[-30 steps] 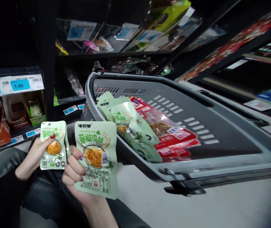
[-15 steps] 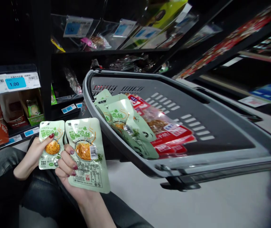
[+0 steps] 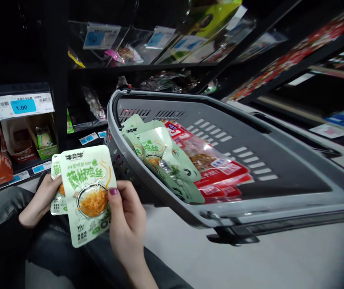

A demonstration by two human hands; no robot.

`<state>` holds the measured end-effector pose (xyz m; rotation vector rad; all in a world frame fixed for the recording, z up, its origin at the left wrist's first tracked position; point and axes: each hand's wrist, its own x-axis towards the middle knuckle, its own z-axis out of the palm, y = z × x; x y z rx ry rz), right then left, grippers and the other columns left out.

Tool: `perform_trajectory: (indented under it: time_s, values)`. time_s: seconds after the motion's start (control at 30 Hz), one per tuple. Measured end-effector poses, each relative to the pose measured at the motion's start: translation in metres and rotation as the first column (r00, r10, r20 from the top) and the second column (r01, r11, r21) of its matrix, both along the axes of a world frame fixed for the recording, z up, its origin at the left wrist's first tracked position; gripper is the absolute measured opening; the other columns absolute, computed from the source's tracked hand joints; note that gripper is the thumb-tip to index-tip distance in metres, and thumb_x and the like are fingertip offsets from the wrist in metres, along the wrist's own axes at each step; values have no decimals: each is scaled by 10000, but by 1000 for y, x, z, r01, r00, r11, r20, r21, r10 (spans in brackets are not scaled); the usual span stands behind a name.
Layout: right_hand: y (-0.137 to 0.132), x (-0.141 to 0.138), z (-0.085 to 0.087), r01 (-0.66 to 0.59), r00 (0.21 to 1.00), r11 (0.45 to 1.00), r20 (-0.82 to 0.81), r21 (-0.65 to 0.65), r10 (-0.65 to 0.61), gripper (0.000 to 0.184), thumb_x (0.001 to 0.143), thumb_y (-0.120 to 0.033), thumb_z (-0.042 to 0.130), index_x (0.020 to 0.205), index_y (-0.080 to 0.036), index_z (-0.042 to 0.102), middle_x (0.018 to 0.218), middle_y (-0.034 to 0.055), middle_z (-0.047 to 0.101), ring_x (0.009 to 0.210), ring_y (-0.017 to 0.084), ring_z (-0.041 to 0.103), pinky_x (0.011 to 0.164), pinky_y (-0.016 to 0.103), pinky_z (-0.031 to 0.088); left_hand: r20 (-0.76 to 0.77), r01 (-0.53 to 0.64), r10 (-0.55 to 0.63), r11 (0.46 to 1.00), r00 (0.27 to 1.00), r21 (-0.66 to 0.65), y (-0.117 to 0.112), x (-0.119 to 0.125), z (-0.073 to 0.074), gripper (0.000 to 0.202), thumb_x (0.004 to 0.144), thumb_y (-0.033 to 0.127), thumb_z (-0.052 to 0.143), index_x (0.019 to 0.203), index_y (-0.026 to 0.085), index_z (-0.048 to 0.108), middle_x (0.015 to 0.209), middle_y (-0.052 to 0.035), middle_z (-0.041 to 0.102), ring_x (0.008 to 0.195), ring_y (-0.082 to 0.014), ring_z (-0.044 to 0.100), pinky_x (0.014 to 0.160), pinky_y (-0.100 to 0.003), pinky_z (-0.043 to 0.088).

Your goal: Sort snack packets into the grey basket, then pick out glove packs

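My right hand [image 3: 128, 216] pinches the right edge of a pale green snack pouch [image 3: 90, 192], thumb on its front, which shows a bowl of orange shredded food. Partly behind that pouch is a second green pouch [image 3: 58, 200], gripped by my left hand [image 3: 41, 202]; the fingers at its back are hidden. Both pouches face me above my lap. To the right stands a grey shopping basket [image 3: 283, 160] holding several similar green pouches [image 3: 156, 144] and red snack packs [image 3: 216, 166].
Dark shelves with price labels [image 3: 24, 106] rise ahead and to the left. Small snack boxes [image 3: 43, 138] sit on the low left shelf. A black basket clip [image 3: 233, 236] juts over the pale floor [image 3: 190, 253].
The pouch in my right hand has turned from its back to its front and moved left, now overlapping the other pouch. My left hand stays nearly still, its thumb now behind the overlap.
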<state>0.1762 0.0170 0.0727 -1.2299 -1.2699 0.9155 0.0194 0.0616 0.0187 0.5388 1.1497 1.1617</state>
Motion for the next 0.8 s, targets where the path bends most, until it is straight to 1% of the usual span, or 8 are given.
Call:
perform_trajectory:
  time_s: [0.17,0.43,0.5,0.6,0.63,0.67,0.73,0.8]
  values:
    - [3,2,1,64,997,998,36,24,-64,268,907,-365,425,697,-198,433,531,-48,393,458,87,340,432,207,262,0,48,-48,999,999,11,1,-1,-2,364,637,324,723,940,123,694,854,-116,729,754,-272,676,675,-336,530]
    - [3,3,1,64,998,998,26,-2,-64,259,907,-373,411,714,-202,429,554,-45,396,481,93,339,445,207,273,8,55,-55,998,998,-1,3,-1,-2,365,640,355,716,917,118,696,818,-114,731,736,-281,677,660,-354,532]
    - [5,4,1,18,1000,999,-10,-42,-18,260,908,-383,400,725,-201,432,587,-39,417,510,98,355,458,206,282,9,52,-52,999,999,7,3,-2,-4,325,646,322,716,902,123,698,829,-106,732,738,-268,678,669,-338,530]
    - [10,5,-1,-158,980,975,-149,-156,135,255,872,-396,458,721,-191,456,639,-31,440,553,101,369,490,207,293,0,34,-34,999,999,23,3,-3,-7,231,632,244,727,831,128,705,823,-83,735,724,-237,677,680,-299,526]
    - [12,5,-2,-247,945,950,-263,-192,193,254,851,-398,494,711,-189,457,635,-34,435,547,99,360,496,208,287,1,29,-29,999,1000,22,3,-3,-8,206,625,228,731,802,126,704,797,-76,736,702,-228,676,666,-287,525]
    - [14,5,-3,-345,883,915,-401,-208,242,273,825,-410,525,685,-190,443,598,-43,412,517,94,335,488,209,274,6,26,-26,1000,1000,15,3,-3,-7,197,625,230,732,789,125,703,773,-72,735,680,-222,675,646,-279,525]
    - [15,2,-5,-517,707,835,-643,-187,294,348,792,-448,536,620,-202,361,481,-74,301,428,86,236,453,212,236,20,26,-26,1000,999,-5,2,-2,-4,233,644,268,724,822,121,699,749,-76,733,659,-224,674,611,-277,524]
    - [15,-4,-6,-649,501,751,-810,-119,305,415,779,-452,521,582,-209,247,409,-97,163,381,82,128,425,210,191,27,33,-32,999,999,-17,2,-1,0,315,666,313,709,908,111,687,777,-91,734,682,-238,677,612,-289,524]
